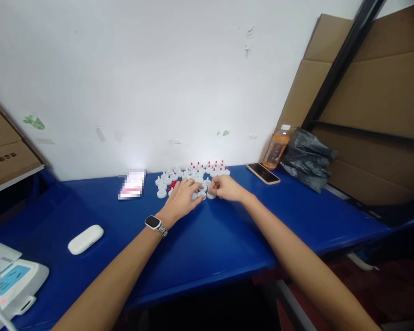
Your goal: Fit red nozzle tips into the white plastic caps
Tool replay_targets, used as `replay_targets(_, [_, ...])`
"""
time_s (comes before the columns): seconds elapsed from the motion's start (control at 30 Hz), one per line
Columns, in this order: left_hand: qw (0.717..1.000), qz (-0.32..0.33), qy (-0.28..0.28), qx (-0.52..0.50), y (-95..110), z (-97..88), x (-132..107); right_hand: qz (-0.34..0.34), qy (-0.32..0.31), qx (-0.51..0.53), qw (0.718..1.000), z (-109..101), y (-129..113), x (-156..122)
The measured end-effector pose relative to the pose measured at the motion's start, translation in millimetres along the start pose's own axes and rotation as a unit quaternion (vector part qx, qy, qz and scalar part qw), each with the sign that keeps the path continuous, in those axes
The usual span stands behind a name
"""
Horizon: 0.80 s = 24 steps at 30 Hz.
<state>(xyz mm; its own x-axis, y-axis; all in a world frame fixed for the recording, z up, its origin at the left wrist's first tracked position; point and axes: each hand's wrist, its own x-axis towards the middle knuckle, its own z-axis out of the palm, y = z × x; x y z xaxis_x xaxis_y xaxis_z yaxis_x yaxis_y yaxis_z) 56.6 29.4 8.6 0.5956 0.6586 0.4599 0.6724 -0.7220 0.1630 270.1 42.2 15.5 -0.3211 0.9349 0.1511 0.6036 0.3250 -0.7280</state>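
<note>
1. Two hands work at white caps (162, 194) near the wall (158, 92): the right hand (214, 188) pinches a white cap (210, 196), apparently by its nozzle.
2. The left hand (183, 198) curves over others, perhaps steadying them; whether it grips one, I cannot tell.
3. Most caps stand nozzle-up, likely for stability; red-tipped caps (227, 172) cluster back right.
4. Writing on the bottle (276, 149) and carton (7, 158) is unreadable.

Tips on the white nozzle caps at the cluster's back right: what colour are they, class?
The tips are red, shown best in the head view.
</note>
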Motion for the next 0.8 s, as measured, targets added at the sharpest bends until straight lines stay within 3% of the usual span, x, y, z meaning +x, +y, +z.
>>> replay_targets(0.13, [1.000, -0.006, -0.006, 0.030, -2.3, 3.9, 1.6, -0.007, 0.051, -0.034, 0.998, 4.2, -2.8, 1.4])
replay_targets(0.27, [1.000, -0.016, 0.020, 0.018, -2.9, 2.1, 1.4, 0.008, 0.094, -0.052, 0.994, -5.1, -1.2, 3.6])
replay_targets(0.47, [0.999, -0.014, 0.045, -0.025, 4.2, -3.3, 3.8, 0.082, 0.221, -0.118, 0.965, -21.9, 24.1, 15.4])
replay_targets(0.6, [0.999, -0.005, 0.038, -0.029, 8.7, 0.1, 6.3, 0.114, 0.198, -0.142, 0.963, -16.3, 33.3, 28.9])
replay_targets(0.8, [0.998, 0.021, 0.023, -0.060, 10.9, 1.8, 7.2, 0.118, 0.164, -0.168, 0.965, -7.1, 28.3, 37.7])
